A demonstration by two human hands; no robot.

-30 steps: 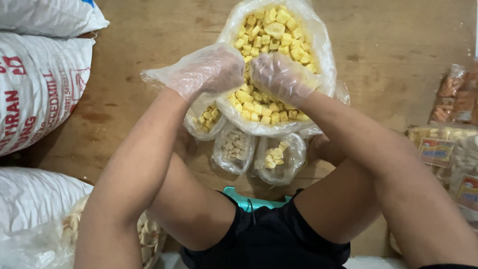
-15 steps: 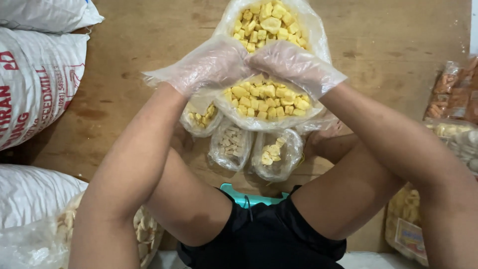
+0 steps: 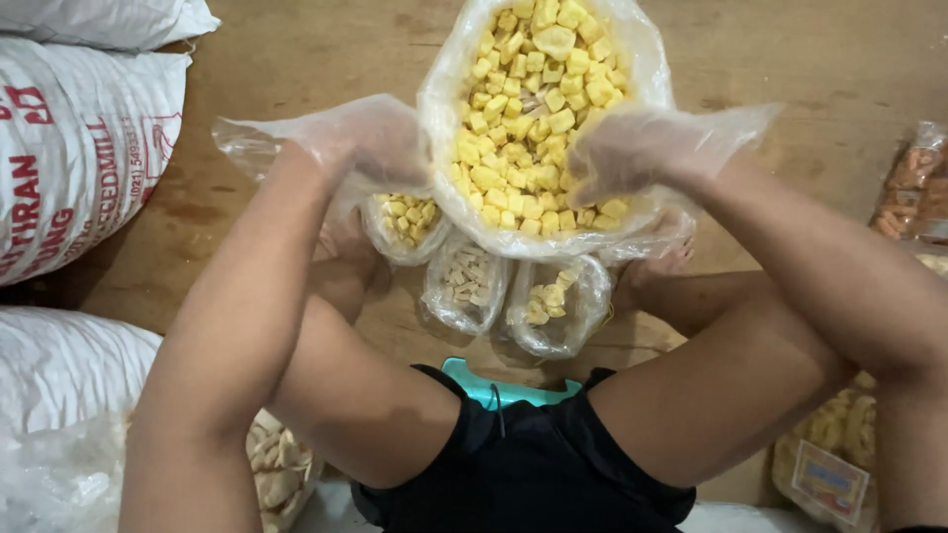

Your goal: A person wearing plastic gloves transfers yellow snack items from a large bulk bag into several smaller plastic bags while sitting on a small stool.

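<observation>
The person sits on the brown wooden floor [image 3: 276, 59] with knees spread, and a large clear plastic bag of yellow snack cubes [image 3: 538, 118] lies open between the legs. The left hand [image 3: 370, 138], inside a loose clear plastic glove, grasps the bag's left wall, fingers curled around the film. The right hand [image 3: 632, 148], gloved the same way, clutches the bag's right wall. Just below the big bag, touching its underside, lie three small clear plastic packets: one of yellow cubes [image 3: 407, 222] at the left, one of pale pieces [image 3: 464, 286] in the middle, another of yellow cubes [image 3: 555, 301] beside it. White woven sacks with red print [image 3: 79, 148] are stacked at the left, and packaged snacks [image 3: 908, 183] lie at the right edge
</observation>
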